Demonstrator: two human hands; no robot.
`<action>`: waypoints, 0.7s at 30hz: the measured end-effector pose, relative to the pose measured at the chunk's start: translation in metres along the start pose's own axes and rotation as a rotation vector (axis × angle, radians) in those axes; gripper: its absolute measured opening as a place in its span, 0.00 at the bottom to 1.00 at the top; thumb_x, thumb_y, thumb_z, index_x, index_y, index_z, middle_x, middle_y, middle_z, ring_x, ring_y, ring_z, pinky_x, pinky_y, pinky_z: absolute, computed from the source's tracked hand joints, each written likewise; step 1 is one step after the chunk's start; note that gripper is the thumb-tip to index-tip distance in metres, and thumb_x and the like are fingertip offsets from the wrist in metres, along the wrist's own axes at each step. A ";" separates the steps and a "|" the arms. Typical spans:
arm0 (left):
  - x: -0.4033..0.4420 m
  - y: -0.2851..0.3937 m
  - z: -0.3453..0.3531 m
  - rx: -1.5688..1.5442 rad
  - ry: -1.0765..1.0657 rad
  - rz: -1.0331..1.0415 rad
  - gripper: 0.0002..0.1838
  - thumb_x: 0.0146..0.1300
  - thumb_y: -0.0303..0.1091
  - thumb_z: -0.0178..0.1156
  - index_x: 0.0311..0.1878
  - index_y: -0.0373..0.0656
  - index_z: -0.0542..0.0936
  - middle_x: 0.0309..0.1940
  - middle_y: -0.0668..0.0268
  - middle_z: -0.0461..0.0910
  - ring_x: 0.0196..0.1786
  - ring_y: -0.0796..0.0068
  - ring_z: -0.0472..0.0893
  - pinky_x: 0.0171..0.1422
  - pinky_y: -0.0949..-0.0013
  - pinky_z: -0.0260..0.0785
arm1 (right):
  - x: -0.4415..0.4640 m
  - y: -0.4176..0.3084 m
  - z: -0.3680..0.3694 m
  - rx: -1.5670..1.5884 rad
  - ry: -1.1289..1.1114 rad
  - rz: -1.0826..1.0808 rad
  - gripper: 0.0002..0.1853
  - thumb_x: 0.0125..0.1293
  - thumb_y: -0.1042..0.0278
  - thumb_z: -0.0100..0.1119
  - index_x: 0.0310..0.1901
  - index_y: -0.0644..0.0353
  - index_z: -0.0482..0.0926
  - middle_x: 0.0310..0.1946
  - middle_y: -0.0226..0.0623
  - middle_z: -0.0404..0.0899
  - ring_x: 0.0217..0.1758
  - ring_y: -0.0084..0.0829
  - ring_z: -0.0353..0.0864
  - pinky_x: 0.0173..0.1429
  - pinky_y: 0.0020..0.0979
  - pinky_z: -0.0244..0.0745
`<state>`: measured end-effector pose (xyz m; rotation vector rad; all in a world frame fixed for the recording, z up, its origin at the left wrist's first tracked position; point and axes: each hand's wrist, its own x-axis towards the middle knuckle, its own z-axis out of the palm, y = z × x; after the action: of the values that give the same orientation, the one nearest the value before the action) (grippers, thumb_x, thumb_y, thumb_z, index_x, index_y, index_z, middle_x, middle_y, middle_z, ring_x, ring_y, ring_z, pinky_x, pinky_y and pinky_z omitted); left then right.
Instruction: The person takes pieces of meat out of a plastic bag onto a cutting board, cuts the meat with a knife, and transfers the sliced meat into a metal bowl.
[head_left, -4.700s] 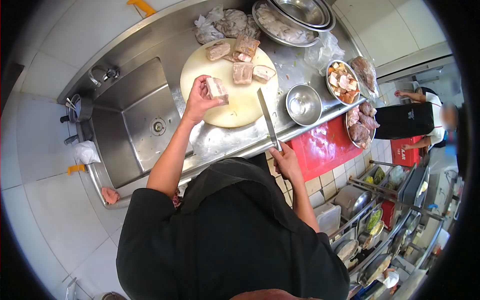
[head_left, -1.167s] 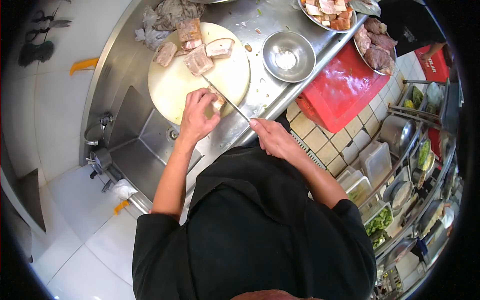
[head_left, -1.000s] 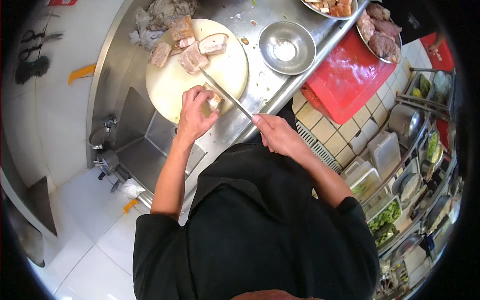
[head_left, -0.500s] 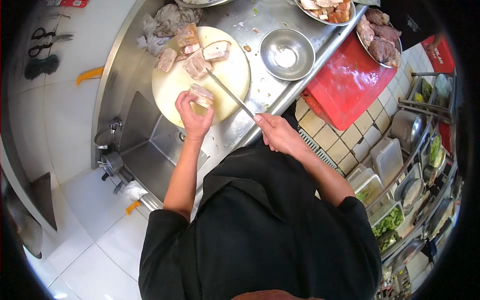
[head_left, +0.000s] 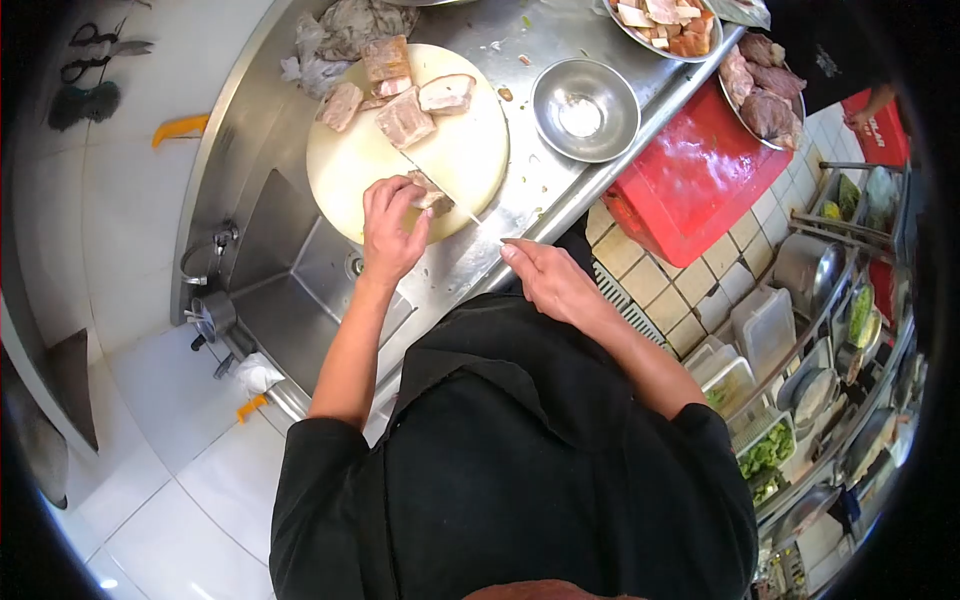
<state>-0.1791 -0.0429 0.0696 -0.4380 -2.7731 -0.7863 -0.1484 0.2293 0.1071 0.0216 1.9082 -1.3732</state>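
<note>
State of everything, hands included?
Left hand: gripping held meat
Right hand: gripping knife
Knife: angled over board
Held meat: on board
Board: flat, partly covered
Small bowl: upright, empty
Upper bowl: filled with cut pieces
Right bowl: filled with meat
Scissors: hanging

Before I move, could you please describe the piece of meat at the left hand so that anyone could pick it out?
Beside the sink, on the steel counter, lies a round board. The piece is near its bottom edge in this view, by the knife. The other pieces cluster toward the top; only this one has the left hand on it.
</note>
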 end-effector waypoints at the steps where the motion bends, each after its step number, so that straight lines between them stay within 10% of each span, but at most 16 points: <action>1: 0.002 -0.001 -0.001 0.004 -0.021 -0.003 0.20 0.52 0.27 0.72 0.50 0.39 0.82 0.54 0.57 0.79 0.60 0.50 0.74 0.67 0.52 0.68 | -0.003 -0.002 -0.002 -0.005 0.002 -0.006 0.28 0.83 0.48 0.46 0.63 0.67 0.80 0.52 0.63 0.84 0.60 0.59 0.82 0.64 0.46 0.75; 21: 0.009 0.002 0.009 0.152 -0.087 -0.060 0.23 0.47 0.31 0.74 0.50 0.42 0.84 0.49 0.56 0.76 0.58 0.48 0.70 0.63 0.50 0.66 | -0.021 -0.026 -0.026 -0.040 -0.035 -0.145 0.24 0.84 0.51 0.44 0.57 0.66 0.78 0.38 0.66 0.83 0.47 0.66 0.83 0.51 0.61 0.76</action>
<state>-0.1882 -0.0344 0.0656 -0.3700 -2.9127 -0.5767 -0.1592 0.2477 0.1438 -0.1619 1.9387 -1.4204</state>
